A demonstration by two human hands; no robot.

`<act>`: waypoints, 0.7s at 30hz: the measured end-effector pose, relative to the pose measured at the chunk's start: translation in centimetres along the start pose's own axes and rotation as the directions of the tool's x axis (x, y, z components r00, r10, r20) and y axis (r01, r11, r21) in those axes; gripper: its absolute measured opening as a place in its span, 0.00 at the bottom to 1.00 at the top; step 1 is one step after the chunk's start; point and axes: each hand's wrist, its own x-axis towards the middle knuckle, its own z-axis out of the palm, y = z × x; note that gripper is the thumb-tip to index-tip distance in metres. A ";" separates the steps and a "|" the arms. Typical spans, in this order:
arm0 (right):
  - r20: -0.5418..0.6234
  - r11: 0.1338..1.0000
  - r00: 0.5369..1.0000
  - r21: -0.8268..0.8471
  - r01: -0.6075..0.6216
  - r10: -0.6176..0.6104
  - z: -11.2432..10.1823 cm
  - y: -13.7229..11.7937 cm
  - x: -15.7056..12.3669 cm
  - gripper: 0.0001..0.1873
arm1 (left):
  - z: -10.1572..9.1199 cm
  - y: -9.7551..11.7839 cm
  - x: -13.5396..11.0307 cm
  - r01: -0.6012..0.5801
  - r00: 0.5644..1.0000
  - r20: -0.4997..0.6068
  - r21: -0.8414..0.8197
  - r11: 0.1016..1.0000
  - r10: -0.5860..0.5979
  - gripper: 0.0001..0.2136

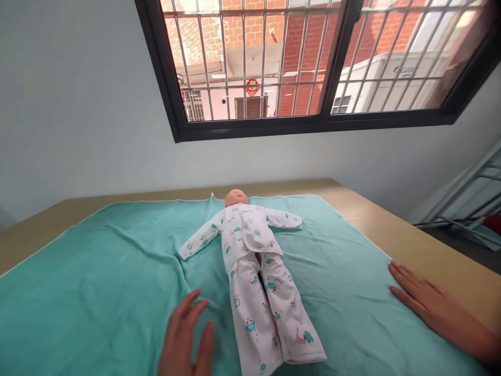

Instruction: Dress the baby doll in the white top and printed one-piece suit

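A baby doll (236, 197) lies on its back with its head toward the wall. It is dressed in a white long-sleeved top (250, 230) and white trousers (260, 313), both printed with small green and pink figures. The sleeves stretch out to either side, and the trouser legs point toward me. My left hand (187, 334) hovers beside the trousers on the left, its fingers apart and slightly blurred, holding nothing. Far off to the right, my right hand (430, 303) rests flat at the edge of the green blanket (117, 277), fingers stretched out.
Under the blanket is a wooden table (376, 224), its back edge against a pale wall (86, 104). A dark-framed window (250, 128) with metal bars is above it. At the far right stands a metal rack (465, 183).
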 end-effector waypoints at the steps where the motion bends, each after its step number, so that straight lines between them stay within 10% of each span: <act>1: -0.024 1.000 0.999 -0.011 -0.029 0.028 -0.2 0.0 -0.6 0.37 | 1.4 0.9 0.4 -0.073 0.997 0.030 -0.039 0.997 0.074 0.19; 6: -0.043 0.998 0.999 -0.046 -0.031 0.029 -1.1 -4.0 1.7 0.34 | 3.7 0.7 1.8 -0.196 0.969 0.124 -0.126 0.972 0.212 0.20; 12: -0.134 0.976 0.976 0.113 0.184 -0.169 -1.2 -10.7 13.6 0.34 | -0.1 -8.4 6.7 0.315 0.930 0.161 0.112 0.942 -0.330 0.24; 17: -0.219 0.978 0.957 0.128 -0.163 0.188 -0.9 -9.0 24.9 0.33 | -0.4 -15.0 13.0 0.485 0.838 0.150 0.233 0.843 -0.524 0.25; 21: -0.190 0.945 0.926 0.077 -0.318 0.327 0.5 -5.7 31.8 0.34 | 2.6 -19.8 19.7 0.426 0.856 0.127 0.374 0.823 -0.501 0.24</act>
